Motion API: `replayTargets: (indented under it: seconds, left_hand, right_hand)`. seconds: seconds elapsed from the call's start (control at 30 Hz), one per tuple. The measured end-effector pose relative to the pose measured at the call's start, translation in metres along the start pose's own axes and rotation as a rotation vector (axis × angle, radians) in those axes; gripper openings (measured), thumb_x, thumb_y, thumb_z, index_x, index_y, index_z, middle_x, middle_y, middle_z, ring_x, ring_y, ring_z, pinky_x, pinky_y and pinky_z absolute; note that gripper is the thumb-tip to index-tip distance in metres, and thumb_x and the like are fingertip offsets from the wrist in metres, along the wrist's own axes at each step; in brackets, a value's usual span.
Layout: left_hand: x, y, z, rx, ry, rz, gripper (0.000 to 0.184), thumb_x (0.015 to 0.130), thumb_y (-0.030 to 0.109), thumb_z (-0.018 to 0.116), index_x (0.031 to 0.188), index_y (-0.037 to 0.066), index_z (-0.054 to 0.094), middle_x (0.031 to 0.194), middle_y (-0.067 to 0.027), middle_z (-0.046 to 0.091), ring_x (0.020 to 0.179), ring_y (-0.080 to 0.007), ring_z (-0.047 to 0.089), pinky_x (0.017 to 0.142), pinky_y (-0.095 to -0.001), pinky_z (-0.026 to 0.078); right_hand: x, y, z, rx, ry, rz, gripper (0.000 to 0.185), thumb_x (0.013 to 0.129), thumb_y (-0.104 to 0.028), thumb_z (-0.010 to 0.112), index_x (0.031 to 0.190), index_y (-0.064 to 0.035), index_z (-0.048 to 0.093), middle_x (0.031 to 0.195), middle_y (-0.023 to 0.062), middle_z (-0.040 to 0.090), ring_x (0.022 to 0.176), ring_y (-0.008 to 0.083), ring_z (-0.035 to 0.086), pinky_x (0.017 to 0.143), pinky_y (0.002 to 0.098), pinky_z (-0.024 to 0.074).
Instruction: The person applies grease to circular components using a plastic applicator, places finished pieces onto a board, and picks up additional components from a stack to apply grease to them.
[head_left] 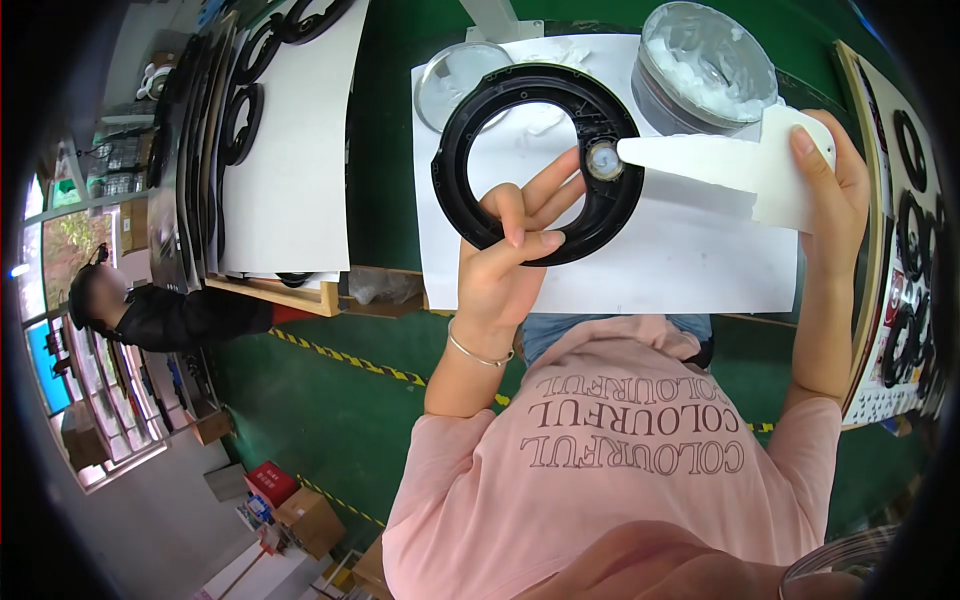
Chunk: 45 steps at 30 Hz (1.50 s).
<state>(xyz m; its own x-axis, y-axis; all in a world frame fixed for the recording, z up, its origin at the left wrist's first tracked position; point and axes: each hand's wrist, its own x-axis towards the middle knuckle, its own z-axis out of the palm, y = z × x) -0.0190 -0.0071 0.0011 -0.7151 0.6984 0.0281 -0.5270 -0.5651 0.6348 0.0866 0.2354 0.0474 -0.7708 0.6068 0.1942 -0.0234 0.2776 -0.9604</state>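
Note:
A black plastic ring [465, 205] is held up over a white sheet, gripped by my left hand [505, 230] with the thumb on its lower rim and fingers through the opening. On the ring's right side is a round recess [605, 160] with whitish, grease-like matter in it. My right hand [837, 185] grips the wide end of a flat white tapered scraper [720, 170]. Its narrow tip reaches the edge of that recess; whether it touches cannot be made out. Just behind the scraper stands a clear tub [655, 95] containing white grease [705, 75].
A round clear lid [432, 90] lies behind the ring on the white sheet [700, 270], near a grey metal post [492, 18]. More black rings lie on a board [300, 150] at left and a rack [870, 330] at right. Another person [150, 315] is at far left.

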Motion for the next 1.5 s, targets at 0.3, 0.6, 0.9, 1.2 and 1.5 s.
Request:
replayTargets:
  seconds: [0.3,0.6,0.9,1.2,1.5]
  left_hand:
    - [0.000,0.000,0.001,0.078,-0.006,0.024,0.027,0.065,-0.014,0.050,0.061,0.011,0.041,0.125,-0.0276,0.040,0.119,-0.0393,0.038,0.097,-0.0410,0.034]
    - [-0.001,0.001,0.008,0.147,0.085,0.028,0.027,0.065,-0.015,0.048,0.062,0.011,0.041,0.125,-0.0273,0.041,0.118,-0.0394,0.039,0.093,-0.0388,0.038]
    - [-0.003,0.001,0.013,0.183,0.079,0.033,0.027,0.064,-0.016,0.047,0.061,0.010,0.042,0.125,-0.0273,0.041,0.118,-0.0385,0.039,0.089,-0.0354,0.041]
    - [-0.002,-0.002,0.012,0.227,0.062,0.084,0.026,0.064,-0.016,0.048,0.063,0.009,0.043,0.125,-0.0278,0.040,0.119,-0.0384,0.038,0.093,-0.0377,0.038]
    - [-0.003,-0.002,0.013,0.208,0.068,0.059,0.026,0.065,-0.016,0.048,0.063,0.010,0.043,0.125,-0.0280,0.039,0.119,-0.0378,0.038,0.095,-0.0379,0.036]
  right_hand:
    - [-0.003,-0.001,-0.006,0.015,0.009,-0.029,0.024,0.081,-0.022,0.059,0.091,-0.0008,0.057,0.078,0.0024,0.056,0.068,0.0057,0.051,0.061,0.0174,0.0401]
    - [-0.030,-0.012,-0.011,-0.344,-0.057,-0.645,0.011,0.077,-0.003,0.058,0.087,0.0009,0.056,0.076,0.0098,0.060,0.064,0.0181,0.058,0.059,0.0263,0.0456]
    - [-0.032,-0.021,0.000,-0.489,-0.259,-0.960,0.027,0.065,0.002,0.061,0.091,-0.0006,0.053,0.076,0.0114,0.062,0.063,0.0247,0.061,0.056,0.0306,0.0483]
    - [-0.036,-0.019,-0.002,-0.530,-0.261,-0.932,0.022,0.069,0.002,0.060,0.089,-0.0007,0.053,0.074,0.0106,0.062,0.060,0.0240,0.060,0.054,0.0295,0.0476]
    - [-0.047,-0.004,0.000,-0.316,-0.187,-0.777,0.010,0.074,0.002,0.058,0.083,0.0030,0.055,0.068,0.0136,0.060,0.058,0.0245,0.059,0.054,0.0287,0.0456]
